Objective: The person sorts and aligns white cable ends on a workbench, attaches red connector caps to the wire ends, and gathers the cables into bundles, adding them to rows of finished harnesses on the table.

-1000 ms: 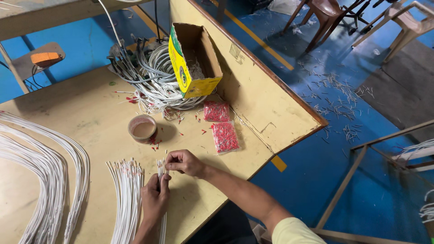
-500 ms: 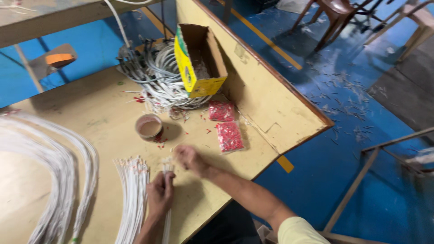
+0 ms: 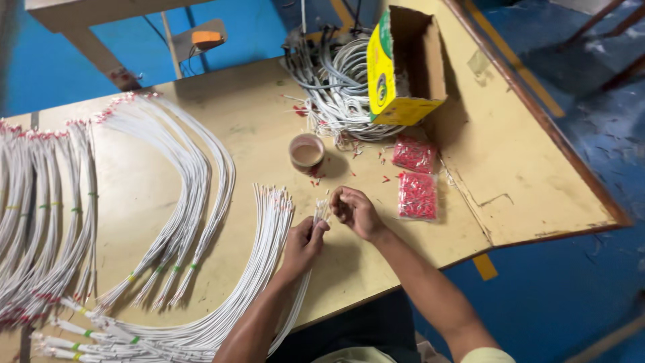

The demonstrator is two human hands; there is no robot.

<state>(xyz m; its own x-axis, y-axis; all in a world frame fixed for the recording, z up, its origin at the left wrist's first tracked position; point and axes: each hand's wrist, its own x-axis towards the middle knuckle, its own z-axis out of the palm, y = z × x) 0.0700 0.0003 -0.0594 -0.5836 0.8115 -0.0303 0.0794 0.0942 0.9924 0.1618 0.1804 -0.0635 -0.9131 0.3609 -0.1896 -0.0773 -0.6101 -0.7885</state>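
My left hand (image 3: 304, 240) is clenched around a small bundle of white wires (image 3: 320, 212), ends up, steadying them just below the brown cup (image 3: 307, 152). My right hand (image 3: 355, 211) has its fingers pinched at those tips, near the red ferrule bags (image 3: 416, 195).

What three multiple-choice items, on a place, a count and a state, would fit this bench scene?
1. Where is the cup?
A. left of the box
B. inside the box
C. on the floor

2. How many red bags lie on the table?
A. one
B. two
C. four

3. How is the left hand?
A. flat on the table
B. closed round a wire bunch
C. holding the cup

Key:
1 A: it stands on the table, left of and below the box.
2 B: two lie side by side under the box.
3 B: its grip wraps the wires, with the right hand at their tips.
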